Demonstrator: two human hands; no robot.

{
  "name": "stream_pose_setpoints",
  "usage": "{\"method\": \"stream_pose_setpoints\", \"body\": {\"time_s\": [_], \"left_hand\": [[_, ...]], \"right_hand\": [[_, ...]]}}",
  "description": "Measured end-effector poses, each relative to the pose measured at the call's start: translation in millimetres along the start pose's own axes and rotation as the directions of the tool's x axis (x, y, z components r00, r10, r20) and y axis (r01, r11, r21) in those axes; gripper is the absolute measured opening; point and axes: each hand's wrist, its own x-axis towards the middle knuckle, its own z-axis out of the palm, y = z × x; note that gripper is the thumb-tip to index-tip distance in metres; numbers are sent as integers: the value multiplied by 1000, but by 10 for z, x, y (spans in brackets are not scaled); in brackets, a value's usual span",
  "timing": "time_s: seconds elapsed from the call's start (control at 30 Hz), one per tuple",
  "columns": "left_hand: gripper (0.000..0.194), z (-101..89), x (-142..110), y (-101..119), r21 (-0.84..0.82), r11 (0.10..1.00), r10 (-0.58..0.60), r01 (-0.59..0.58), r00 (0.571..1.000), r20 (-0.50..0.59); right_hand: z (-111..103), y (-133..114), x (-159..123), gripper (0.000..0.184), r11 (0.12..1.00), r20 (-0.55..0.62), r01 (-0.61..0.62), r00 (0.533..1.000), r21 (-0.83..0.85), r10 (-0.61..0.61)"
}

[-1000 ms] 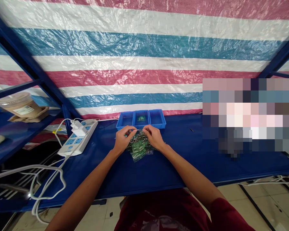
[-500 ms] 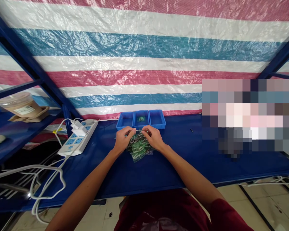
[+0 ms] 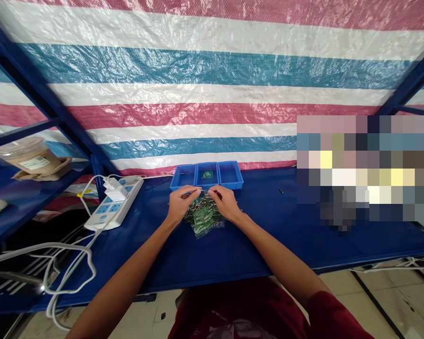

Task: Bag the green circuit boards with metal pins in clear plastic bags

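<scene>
Above a small pile of electronic parts, my left hand (image 3: 179, 203) and my right hand (image 3: 226, 201) face each other, thumbs and forefingers pinched. A thin, pale piece (image 3: 204, 190) spans the short gap between the fingertips; its kind is too small to make out. Beneath lies the pile (image 3: 205, 214), green circuit boards and dark thin parts with shiny metal ends, partly in clear plastic. Just beyond the fingers stand blue trays (image 3: 176, 187) joined in a row of three. The middle one contains a green board (image 3: 207, 174), while a thin sliver lies in the left one.
On the left of the blue tabletop (image 3: 212, 263) lies a white power strip (image 3: 109, 214) with a plugged-in adapter (image 3: 115, 189) and looping white cables (image 3: 88, 254). A small black piece (image 3: 281, 190) rests to the right. A drink cup (image 3: 31, 153) stands on the left shelf. The far right is blurred.
Both hands hold nearly the same pinch over the pile. The left fingers have shifted very slightly; the trays and pile look unchanged.
</scene>
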Motion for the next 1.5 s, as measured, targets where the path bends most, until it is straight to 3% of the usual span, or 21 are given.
{"method": "stream_pose_setpoints", "body": {"time_s": [0.37,0.47,0.67,0.83,1.1,1.5], "left_hand": [[30,4,2,45,-193,976,-80,102,990,120],[30,-1,-10,10,-129,990,-45,61,991,122],[32,-28,-12,-49,181,981,51,-76,989,138],[29,-49,7,-56,209,975,40,-68,990,133],[34,-72,32,-15,279,936,163,-213,968,192],[41,-38,-37,20,246,964,45,-101,974,223]], "right_hand": [[-4,36,16,38,996,-68,-42,997,-74,37],[-4,36,15,38,996,-73,-45,997,-71,40],[-6,54,6,37,997,-85,-28,996,-73,22],[-5,56,4,36,998,-82,-29,996,-64,23],[10,64,3,34,998,-89,-20,996,-58,15],[29,92,-19,25,998,-30,69,997,-4,-69]]}}
